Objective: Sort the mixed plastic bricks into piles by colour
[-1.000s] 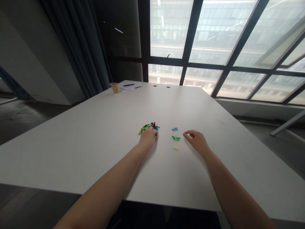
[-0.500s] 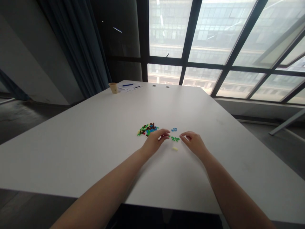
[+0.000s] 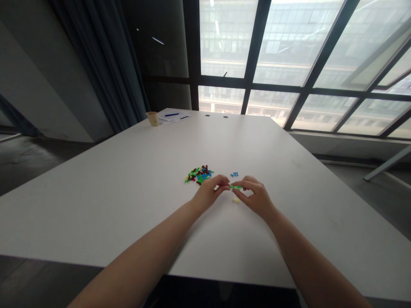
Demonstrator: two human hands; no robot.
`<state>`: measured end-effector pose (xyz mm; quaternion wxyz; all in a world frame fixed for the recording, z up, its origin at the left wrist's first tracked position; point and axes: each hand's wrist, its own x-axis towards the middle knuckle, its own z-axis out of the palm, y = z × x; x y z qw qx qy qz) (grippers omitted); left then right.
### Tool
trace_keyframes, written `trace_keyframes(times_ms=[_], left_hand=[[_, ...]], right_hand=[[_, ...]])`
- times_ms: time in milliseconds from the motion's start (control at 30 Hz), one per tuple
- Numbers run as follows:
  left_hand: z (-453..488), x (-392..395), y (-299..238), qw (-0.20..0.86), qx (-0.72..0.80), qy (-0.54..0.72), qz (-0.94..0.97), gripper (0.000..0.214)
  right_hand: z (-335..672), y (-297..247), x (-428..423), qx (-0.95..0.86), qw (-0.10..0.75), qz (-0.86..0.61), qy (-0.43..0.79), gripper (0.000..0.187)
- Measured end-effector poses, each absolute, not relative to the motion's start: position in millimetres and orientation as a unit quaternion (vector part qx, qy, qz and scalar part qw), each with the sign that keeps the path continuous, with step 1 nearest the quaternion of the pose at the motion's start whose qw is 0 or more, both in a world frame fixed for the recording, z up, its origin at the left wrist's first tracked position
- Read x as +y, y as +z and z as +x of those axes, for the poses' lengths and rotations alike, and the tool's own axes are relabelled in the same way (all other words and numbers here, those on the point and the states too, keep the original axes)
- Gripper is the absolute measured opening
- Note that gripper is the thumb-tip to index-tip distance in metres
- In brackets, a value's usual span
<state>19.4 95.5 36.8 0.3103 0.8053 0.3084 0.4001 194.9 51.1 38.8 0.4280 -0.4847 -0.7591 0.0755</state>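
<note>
Lower centre, your left hand (image 3: 209, 193) pinches a green brick (image 3: 230, 186) (long axis indistinct); can't tell if your right hand (image 3: 257, 198) grips.

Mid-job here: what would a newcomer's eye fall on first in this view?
Probably the bright windows filling the upper right, then the mixed heap of small coloured pieces on the white table. Just nearer and to its right, the left hand and right hand nearly meet at a few green pieces.
</note>
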Motion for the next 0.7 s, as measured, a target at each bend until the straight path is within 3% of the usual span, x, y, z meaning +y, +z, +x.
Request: trace_keyframes(times_ms=[233, 400, 500, 700], left_hand=[[20, 101, 31, 0.285, 0.337, 0.369, 0.818, 0.015], [7, 121, 24, 0.141, 0.470, 0.296, 0.820, 0.019], [0, 128, 20, 0.110, 0.530, 0.230, 0.809, 0.021], [-2, 131, 15, 0.082, 0.536, 0.191, 0.818, 0.019]], right_hand=[[201, 35, 56, -0.747, 0.401, -0.526, 0.071, 0.019], [224, 24, 64, -0.700, 0.288, -0.650, 0.072, 0.015], [231, 14, 68, -0.693, 0.238, -0.674, 0.092, 0.015], [232, 14, 71, -0.676, 0.265, -0.679, 0.103, 0.021]])
